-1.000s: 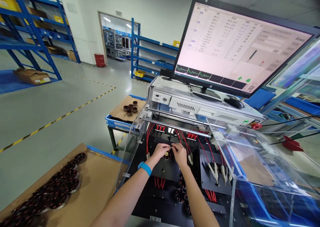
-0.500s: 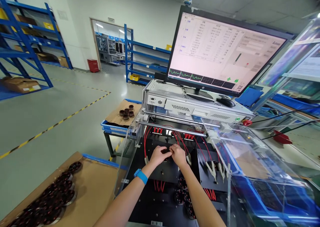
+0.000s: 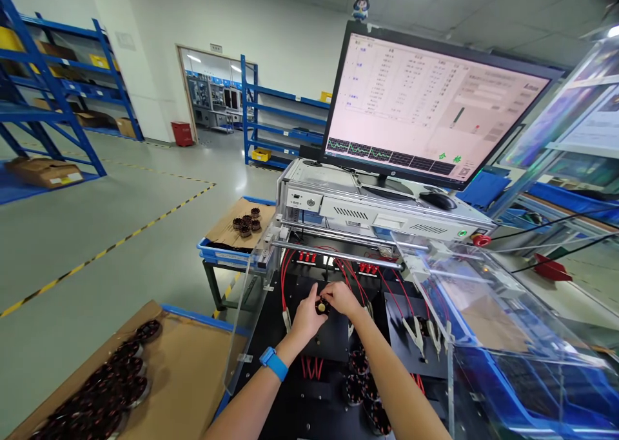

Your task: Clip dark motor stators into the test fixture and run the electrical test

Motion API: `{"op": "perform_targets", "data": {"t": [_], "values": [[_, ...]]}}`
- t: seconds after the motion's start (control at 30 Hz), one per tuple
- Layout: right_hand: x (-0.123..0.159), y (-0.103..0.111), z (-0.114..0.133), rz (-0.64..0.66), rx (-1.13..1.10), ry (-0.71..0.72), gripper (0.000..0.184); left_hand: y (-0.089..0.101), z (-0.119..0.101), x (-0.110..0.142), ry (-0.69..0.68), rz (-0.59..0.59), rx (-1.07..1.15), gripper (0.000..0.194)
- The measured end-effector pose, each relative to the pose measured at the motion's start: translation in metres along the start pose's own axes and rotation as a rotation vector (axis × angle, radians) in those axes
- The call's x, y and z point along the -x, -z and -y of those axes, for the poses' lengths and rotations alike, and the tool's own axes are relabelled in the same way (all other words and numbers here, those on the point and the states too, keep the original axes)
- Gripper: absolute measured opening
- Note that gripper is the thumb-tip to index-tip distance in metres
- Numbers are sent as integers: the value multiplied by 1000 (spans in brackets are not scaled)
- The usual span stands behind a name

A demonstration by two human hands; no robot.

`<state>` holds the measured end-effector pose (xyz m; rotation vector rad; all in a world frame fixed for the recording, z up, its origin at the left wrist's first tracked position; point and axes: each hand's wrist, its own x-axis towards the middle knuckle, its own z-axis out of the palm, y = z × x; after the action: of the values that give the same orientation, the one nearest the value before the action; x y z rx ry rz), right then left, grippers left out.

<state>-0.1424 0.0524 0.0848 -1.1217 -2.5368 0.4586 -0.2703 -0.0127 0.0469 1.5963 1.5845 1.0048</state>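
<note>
Hands [image 3: 325, 306] together pinch a small motor [image 3: 321, 306], red leads [image 3: 355, 277] crowding close.

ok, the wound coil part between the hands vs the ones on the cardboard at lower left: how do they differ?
The part in the fixture is single; the parts on the cardboard lie in a crowded batch. The fixture part sits on the black plate with the left hand and right hand on it; the cardboard parts are untouched. Its centre shows a yellowish dot; theirs look dark. Both are round, dark, with reddish windings.
</note>
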Motion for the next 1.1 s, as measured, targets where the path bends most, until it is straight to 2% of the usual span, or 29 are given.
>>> {"op": "perform_targets", "data": {"t": [0.17, 0.37, 0.5, 0.63, 0.73, 0.87, 0.97, 1.1], "values": [[0, 10, 7, 70, 37, 12, 27, 1, -2, 3, -10, -8, 9, 85], [-4, 1, 9, 38, 35, -49, 24, 0, 2, 2, -5, -8, 43, 85], [-6, -4, 5, -5, -47, -94, 19, -1, 3, 2, -1, -15, 48, 84], [4, -11, -6, -56, -235, -165, 16, -2, 1, 5, 18, -25, 41, 84], [19, -21, -15, -144, -494, -236, 23, -3, 0, 8, 13, -46, 22, 82], [35, -33, -18, -265, -871, -244, 17, -8, -1, 11, 18, -83, -9, 81], [37, -40, -11, -345, -789, -199, 11, -12, -3, 15, 36, -97, -31, 79], [37, -51, 0, -491, -622, -243, 9, -14, -1, 20, 16, -113, -8, 76]]}}
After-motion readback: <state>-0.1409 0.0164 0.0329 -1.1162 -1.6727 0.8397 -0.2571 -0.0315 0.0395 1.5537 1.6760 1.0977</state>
